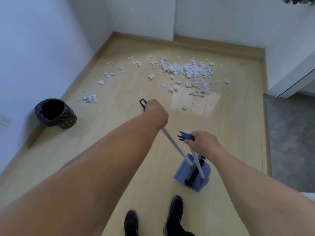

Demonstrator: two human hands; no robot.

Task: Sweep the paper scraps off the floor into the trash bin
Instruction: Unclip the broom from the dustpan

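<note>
A: On your left the trash bin (55, 113) stands by the wall, empty as far as I see. Which step is this?

B: Only the start, I think. Your left hand (156, 110) has its fingers closed around the broom handle (173, 145); your right hand (203, 143) grips the dustpan handle (197, 161), and the dustpan (192, 176) hangs near your feet. The paper scraps (189, 71) lie far ahead, unswept. Next you should step closer and gather them into one pile.
</note>
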